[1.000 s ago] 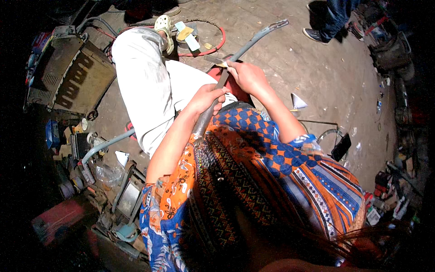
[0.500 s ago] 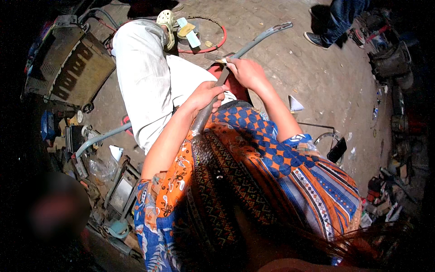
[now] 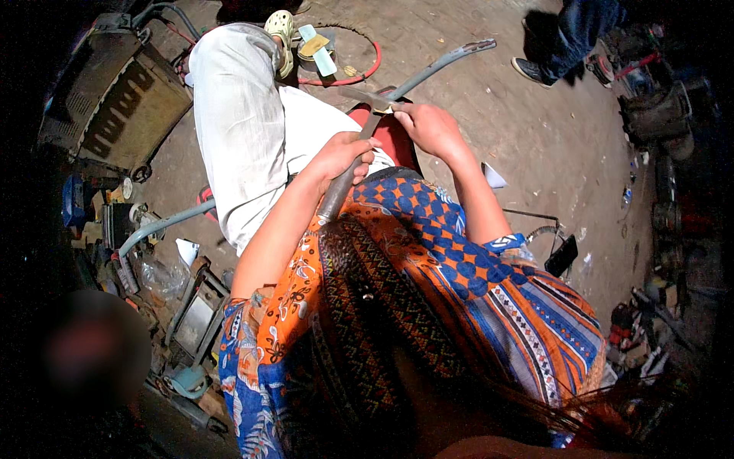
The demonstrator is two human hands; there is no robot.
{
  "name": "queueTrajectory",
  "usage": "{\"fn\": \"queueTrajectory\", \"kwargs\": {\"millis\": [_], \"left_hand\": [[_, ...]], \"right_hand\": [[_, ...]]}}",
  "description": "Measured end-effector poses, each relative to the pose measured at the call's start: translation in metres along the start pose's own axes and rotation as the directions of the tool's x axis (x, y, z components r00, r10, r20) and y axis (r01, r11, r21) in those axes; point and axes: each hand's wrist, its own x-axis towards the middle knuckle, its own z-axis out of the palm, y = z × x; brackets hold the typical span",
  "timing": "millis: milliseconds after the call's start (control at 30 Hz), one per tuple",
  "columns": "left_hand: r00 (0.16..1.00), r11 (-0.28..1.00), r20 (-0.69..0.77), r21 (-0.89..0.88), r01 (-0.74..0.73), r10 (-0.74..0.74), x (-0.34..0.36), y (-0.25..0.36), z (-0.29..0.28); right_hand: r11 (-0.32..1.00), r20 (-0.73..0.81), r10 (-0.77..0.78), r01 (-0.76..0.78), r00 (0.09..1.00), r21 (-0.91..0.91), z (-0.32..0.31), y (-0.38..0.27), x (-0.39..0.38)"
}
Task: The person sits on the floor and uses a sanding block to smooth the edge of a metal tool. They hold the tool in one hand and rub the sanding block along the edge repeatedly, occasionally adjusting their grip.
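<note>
My left hand (image 3: 344,157) is closed around a long dark grey bar (image 3: 339,191). The bar has a thick round lower end close to my shirt and a flatter, narrower part running up and away between my legs. My right hand (image 3: 430,126) grips a thin flat metal blade (image 3: 367,97), which points to the left. The blade crosses the far end of the bar, and a small pale bit shows at the crossing. Whether the blade touches the bar, I cannot tell. Below the hands lie my white trousers (image 3: 237,115) and a red seat (image 3: 401,141).
Bent grey-blue tubes (image 3: 443,65) stick out on both sides of the seat. Beyond my foot lies a red hose (image 3: 377,57). A dirty metal casing (image 3: 134,107) stands at the far left, with scrap parts below. Another person's shoe (image 3: 533,72) is at the far right.
My right hand has shifted slightly right and nearer to me, and more of the blade shows. My left hand still holds the bar, with little movement.
</note>
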Motion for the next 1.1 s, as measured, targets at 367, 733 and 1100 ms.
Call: {"fn": "queueTrajectory", "kwargs": {"millis": [367, 733, 1100], "left_hand": [[1.000, 1.000, 0.002, -0.006, 0.016, -0.016, -0.002, 0.003, -0.001], [0.999, 0.997, 0.031, 0.070, 0.038, -0.040, -0.001, 0.006, -0.001], [0.999, 0.997, -0.013, 0.065, 0.035, -0.034, -0.001, 0.003, -0.001]], "right_hand": [[0.865, -0.088, -0.023, 0.064, 0.996, 0.498, -0.002, 0.064, -0.010], [1.000, 0.009, -0.008, 0.008, 1.000, 0.027, 0.003, -0.013, 0.028], [0.997, -0.056, -0.059, 0.061, 0.997, 0.040, 0.013, -0.006, 0.016]]}}
